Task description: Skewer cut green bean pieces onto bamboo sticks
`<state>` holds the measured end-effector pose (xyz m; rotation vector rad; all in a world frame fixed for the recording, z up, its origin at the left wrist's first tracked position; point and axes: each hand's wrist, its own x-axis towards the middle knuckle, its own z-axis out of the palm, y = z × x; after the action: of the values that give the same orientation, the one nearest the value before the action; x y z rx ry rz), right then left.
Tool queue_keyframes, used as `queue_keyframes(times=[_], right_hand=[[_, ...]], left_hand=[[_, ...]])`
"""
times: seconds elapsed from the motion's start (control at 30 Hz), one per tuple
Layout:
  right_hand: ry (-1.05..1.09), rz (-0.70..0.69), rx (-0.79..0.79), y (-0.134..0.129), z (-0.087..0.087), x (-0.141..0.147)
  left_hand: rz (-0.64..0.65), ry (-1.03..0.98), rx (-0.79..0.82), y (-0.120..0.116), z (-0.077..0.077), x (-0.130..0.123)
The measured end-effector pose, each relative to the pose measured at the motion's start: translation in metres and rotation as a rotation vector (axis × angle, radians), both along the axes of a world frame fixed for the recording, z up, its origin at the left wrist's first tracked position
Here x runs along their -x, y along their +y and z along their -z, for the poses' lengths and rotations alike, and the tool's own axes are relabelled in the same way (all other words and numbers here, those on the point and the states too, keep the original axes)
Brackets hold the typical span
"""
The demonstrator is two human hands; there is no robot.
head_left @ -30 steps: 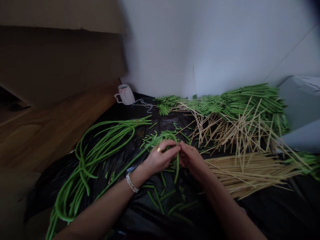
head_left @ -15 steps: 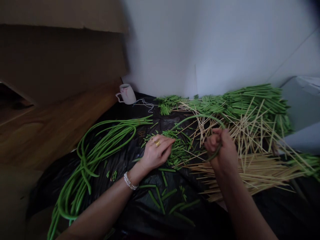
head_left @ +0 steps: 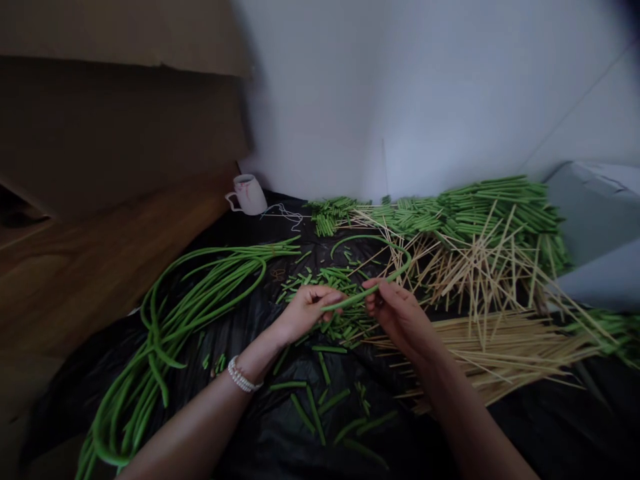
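One long green bean [head_left: 399, 270] runs between my hands, its far part curling up and back to the left. My left hand [head_left: 307, 312], with a pearly bracelet [head_left: 241, 375] on the wrist, pinches the bean close to its near end. My right hand [head_left: 397, 313] is closed on the same bean a little farther along. Under and behind the hands lies a heap of short cut bean pieces [head_left: 345, 323]. Longer cut pieces [head_left: 315, 413] are scattered nearer to me. At the left rests a bundle of whole long beans [head_left: 205, 293].
Black plastic sheeting [head_left: 240, 440] covers the work surface. Thin wooden skewers [head_left: 505, 353] lie piled at the right, before stacked bean pieces [head_left: 500, 207]. A white mug [head_left: 249, 195] stands at the back, by thin string [head_left: 290, 217]. A cardboard box [head_left: 120, 120] looms upper left.
My right hand has come left and turned, now gripping the bean near my left hand. The bean's end has moved into my left fingers. The view has shifted slightly.
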<state>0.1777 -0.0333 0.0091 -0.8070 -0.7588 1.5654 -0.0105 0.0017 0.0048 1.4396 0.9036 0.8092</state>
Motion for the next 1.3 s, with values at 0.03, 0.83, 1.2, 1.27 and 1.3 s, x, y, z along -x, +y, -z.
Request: queue_keyframes(times=[0.03, 0.83, 1.2, 1.27, 1.3], right_hand=[[-0.001, 0.007, -0.008, 0.0, 0.0, 0.0], [-0.339, 0.114, -0.206, -0.004, 0.009, 0.019], [-0.599, 0.167, -0.518, -0.012, 0.005, 0.029], [-0.611, 0.178, -0.533, -0.012, 0.005, 0.028], [-0.624, 0.184, -0.544, -0.012, 0.005, 0.027]], left_hand=[[0.04, -0.041, 0.082, -0.001, 0.0, 0.0], [-0.074, -0.574, 0.478, 0.007, 0.009, 0.004], [-0.14, -0.595, 0.425, 0.004, 0.012, -0.002], [-0.13, -0.644, 0.464, 0.003, 0.011, -0.004], [-0.128, -0.653, 0.477, 0.003, 0.011, -0.004]])
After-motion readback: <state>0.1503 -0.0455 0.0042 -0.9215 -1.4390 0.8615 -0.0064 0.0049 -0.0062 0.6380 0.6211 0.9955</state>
